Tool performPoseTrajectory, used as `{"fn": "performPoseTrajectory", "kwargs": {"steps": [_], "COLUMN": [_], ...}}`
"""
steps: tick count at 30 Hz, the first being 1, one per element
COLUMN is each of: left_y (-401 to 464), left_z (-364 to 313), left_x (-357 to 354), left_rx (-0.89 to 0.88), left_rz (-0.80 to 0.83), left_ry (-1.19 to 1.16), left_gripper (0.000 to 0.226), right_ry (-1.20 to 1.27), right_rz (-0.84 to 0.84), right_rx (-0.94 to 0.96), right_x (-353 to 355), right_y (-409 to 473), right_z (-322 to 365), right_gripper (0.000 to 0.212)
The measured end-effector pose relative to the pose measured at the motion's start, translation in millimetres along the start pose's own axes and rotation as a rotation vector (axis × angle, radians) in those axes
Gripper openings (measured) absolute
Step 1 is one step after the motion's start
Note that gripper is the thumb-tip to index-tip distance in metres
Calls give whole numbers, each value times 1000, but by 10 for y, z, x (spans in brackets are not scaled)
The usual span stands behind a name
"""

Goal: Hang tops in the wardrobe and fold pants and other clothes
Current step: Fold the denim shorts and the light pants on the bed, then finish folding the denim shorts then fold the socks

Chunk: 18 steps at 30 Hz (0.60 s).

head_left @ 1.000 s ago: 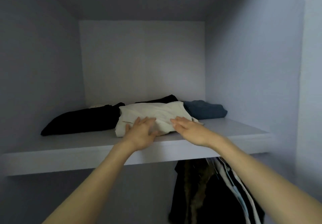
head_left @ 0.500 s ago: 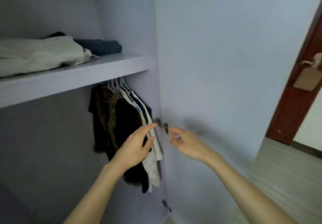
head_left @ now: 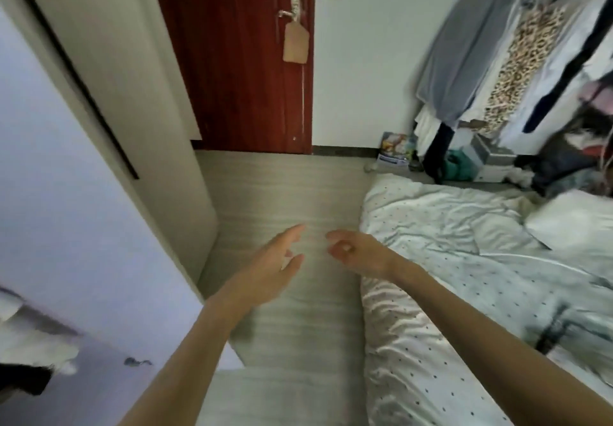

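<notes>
Both my hands hang in the air over the grey floor [head_left: 282, 193], holding nothing. My left hand [head_left: 275, 266] has its fingers straight and spread. My right hand [head_left: 355, 251] has loosely curled fingers. The open wardrobe door [head_left: 66, 226] stands at the left, with a bit of white and black hanging clothing [head_left: 30, 359] at the lower left edge. The bed [head_left: 464, 259], under a pale dotted cover, lies at the right. No loose garment on the bed can be told apart from the bedding.
A dark red room door [head_left: 238, 60] with a paper tag on its handle stands ahead. A crowded clothes rack [head_left: 530, 60] with boxes under it fills the far right corner. A white pillow [head_left: 570, 220] rests on the bed.
My view has swung right from the wardrobe shelf to the room and bed. Both hands left the folded cream garment on the shelf and now hang free.
</notes>
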<state>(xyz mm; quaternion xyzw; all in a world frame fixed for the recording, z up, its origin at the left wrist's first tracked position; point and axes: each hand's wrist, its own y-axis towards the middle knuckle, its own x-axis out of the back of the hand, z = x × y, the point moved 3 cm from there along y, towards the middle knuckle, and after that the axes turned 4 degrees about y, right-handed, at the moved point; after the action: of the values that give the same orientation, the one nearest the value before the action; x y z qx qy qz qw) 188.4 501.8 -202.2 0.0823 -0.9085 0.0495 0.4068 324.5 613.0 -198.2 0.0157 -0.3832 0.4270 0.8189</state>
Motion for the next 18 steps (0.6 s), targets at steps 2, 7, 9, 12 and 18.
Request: {"fn": "performPoseTrajectory", "kwargs": {"steps": [2,7,9,12,18], "left_y": [435,1418,1855,2572,3625], "left_z": [-273,-730,-937,-1222,-1769], "left_x": [-257,-812,-1087,-1394,-2155], "left_rx": [-65,-198,-248,-333,-581], "left_rz": [48,179,302,404,615], "left_ry": [11,38,15,13,155], "left_gripper": [50,48,47,45,42], "right_ry": [60,155,192,239,359], "right_rz": [-85,-266,-343,-462,-749], "right_rx": [-73,-217,-292,-401,-633], "right_x": [352,1035,1312,1718,2120], "right_y": [-81,-176,-184,-116,-218], "right_z": [-410,-1236,-1605,-2100,-2977], "right_gripper": [40,42,42,42,40]}}
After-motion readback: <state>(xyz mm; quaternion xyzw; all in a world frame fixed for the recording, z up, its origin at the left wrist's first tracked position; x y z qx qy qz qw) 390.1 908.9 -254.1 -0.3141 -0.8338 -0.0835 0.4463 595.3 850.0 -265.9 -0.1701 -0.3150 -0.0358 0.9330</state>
